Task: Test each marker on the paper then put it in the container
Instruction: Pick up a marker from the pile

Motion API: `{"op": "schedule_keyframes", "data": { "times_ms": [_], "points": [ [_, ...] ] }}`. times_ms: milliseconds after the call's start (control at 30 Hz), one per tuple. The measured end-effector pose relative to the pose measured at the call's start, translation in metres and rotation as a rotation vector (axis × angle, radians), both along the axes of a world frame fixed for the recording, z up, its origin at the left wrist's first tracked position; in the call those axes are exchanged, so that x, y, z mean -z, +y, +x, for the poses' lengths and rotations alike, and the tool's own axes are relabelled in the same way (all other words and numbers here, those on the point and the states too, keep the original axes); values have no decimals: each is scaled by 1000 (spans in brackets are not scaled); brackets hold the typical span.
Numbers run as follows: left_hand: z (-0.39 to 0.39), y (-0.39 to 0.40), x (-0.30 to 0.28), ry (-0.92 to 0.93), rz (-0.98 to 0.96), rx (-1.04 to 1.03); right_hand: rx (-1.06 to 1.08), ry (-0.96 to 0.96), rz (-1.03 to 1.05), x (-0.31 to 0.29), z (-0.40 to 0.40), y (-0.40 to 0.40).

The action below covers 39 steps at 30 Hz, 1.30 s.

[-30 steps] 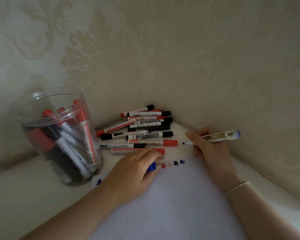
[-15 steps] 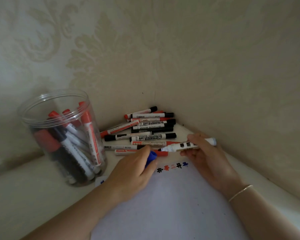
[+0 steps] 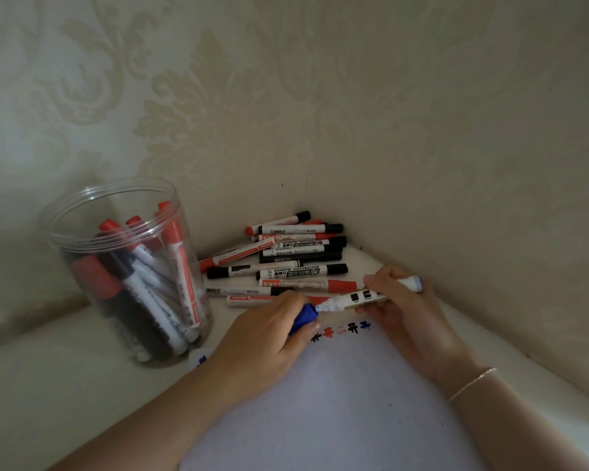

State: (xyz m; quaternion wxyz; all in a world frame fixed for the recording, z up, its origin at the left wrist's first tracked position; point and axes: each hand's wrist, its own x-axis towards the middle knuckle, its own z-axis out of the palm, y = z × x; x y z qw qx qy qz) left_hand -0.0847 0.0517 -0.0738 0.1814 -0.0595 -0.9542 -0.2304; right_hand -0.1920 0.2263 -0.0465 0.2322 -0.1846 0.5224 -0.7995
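Observation:
My right hand (image 3: 405, 311) grips a white marker (image 3: 357, 299) that lies level above the paper (image 3: 337, 402), its tip pointing left. My left hand (image 3: 262, 338) pinches the blue cap (image 3: 304, 317), whose mouth meets the marker's tip. Small red, black and blue test marks (image 3: 342, 329) run along the paper's far edge. A clear plastic container (image 3: 82, 300) stands at the left with several red and black markers upright in it.
A pile of several red and black markers (image 3: 286, 263) lies in the corner behind my hands. Patterned walls (image 3: 422, 147) close in the corner at the back and right. The paper covers the near part of the white surface.
My right hand turned the marker level and brought it left, off the paper. Its tip now meets the blue cap held by my left hand.

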Motion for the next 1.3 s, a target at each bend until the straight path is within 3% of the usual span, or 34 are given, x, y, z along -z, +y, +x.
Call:
{"op": "schedule_keyframes", "data": {
  "times_ms": [133, 433, 600, 700, 867, 1067, 1300],
  "points": [
    [0, 0, 0, 17, -66, 25, -73, 97, 105, 4, -3, 2],
    [0, 1, -3, 0, 54, 59, -149, 231, 214, 5, -7, 6],
    [-1, -1, -5, 37, 153, 48, -188, 156, 155, 2, -5, 5],
    [-1, 1, -5, 42, 137, 36, -112, 63, 85, 1, -2, 3],
    [-2, 1, -2, 15, 87, 27, 171, 373, 273, 4, 7, -8],
    [3, 5, -4, -74, 54, 46, 186, 426, 348, 6, 10, -8],
    [4, 7, -3, -52, -14, 31, 178, 434, 382, 3, 14, -9]
  ]
}}
